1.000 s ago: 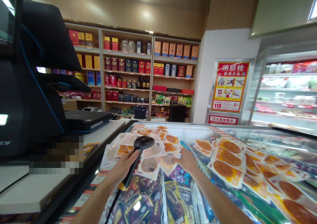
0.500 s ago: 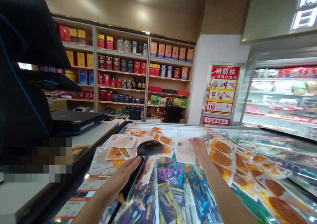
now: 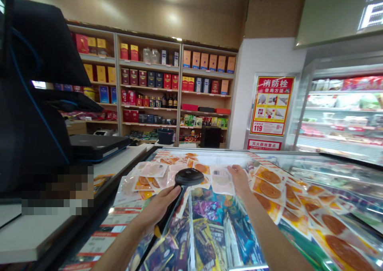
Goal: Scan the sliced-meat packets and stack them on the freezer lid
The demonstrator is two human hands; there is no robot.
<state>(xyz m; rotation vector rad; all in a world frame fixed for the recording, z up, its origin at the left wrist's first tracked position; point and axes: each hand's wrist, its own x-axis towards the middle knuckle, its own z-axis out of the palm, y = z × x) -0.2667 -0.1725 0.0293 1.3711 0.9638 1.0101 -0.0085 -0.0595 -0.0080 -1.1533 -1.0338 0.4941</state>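
Observation:
My left hand [image 3: 165, 205] is wrapped round the handle of a black barcode scanner [image 3: 189, 177], whose head points to the right and whose cable trails down toward me. My right hand [image 3: 239, 179] grips the right edge of a flat white packet [image 3: 222, 180] with a barcode label near its top. Scanner head and packet are close together, side by side in the view. Left of the scanner, several similar packets [image 3: 151, 170] lie in a loose pile, some pale side up, some showing an orange-brown round food picture. More packets [image 3: 271, 190] are spread to the right of my right arm.
Under the glass top are colourful wrapped goods [image 3: 206, 239] in a chest freezer. A black checkout terminal [image 3: 36, 103] stands on the white counter [image 3: 38, 231] at left. Boxed goods fill the shelves [image 3: 149, 91] behind; a lit display fridge [image 3: 338, 115] is at right.
The scanner in my left hand has moved slightly right, closer to the packet. My right hand still holds the packet, almost in the same place. The view has shifted a little.

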